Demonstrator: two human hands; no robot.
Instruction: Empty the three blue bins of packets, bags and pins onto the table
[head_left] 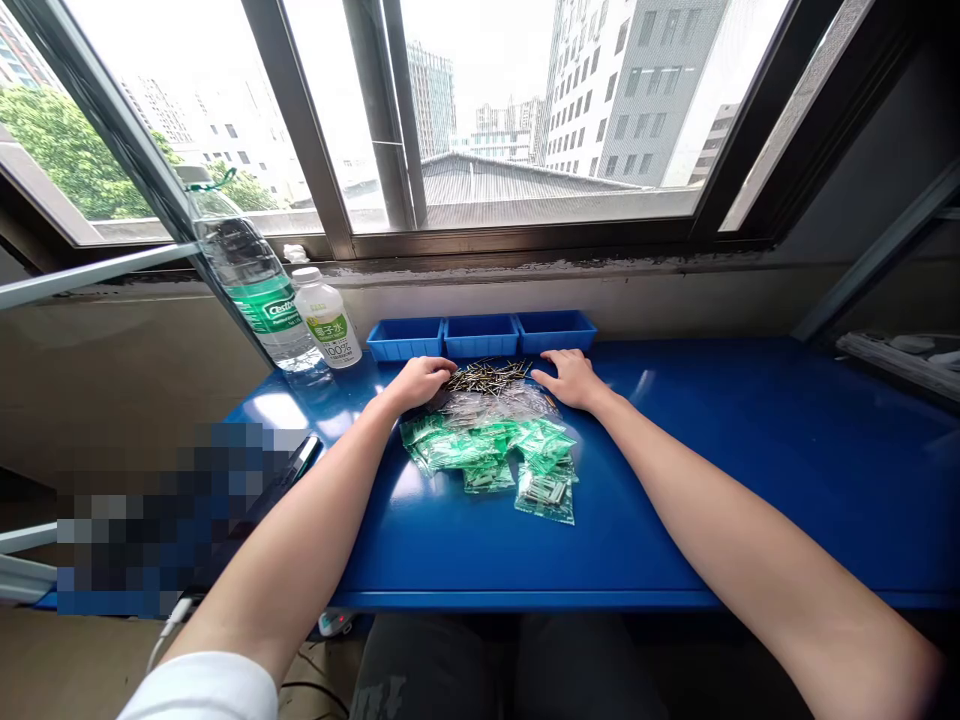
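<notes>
A loose pile of thin metal pieces (489, 377) lies on the blue table, in front of three blue bins. My left hand (421, 382) rests at the pile's left edge, its fingers curled together; whether something is between them is too small to tell. On the right side, my right hand (568, 378) lies on the table with thumb and fingers apart, holding nothing. Clear plastic bags (499, 405) lie just below the pile. Nearer to me are several green-printed bags (480, 445), and one of them (546, 492) shows metal pieces inside.
Three joined blue bins (481, 337) stand against the wall. A large water bottle (259, 290) and a smaller white bottle (328, 318) stand at the back left. A dark device (302, 458) lies left of my left forearm. The table's front edge (525, 600) is near my lap.
</notes>
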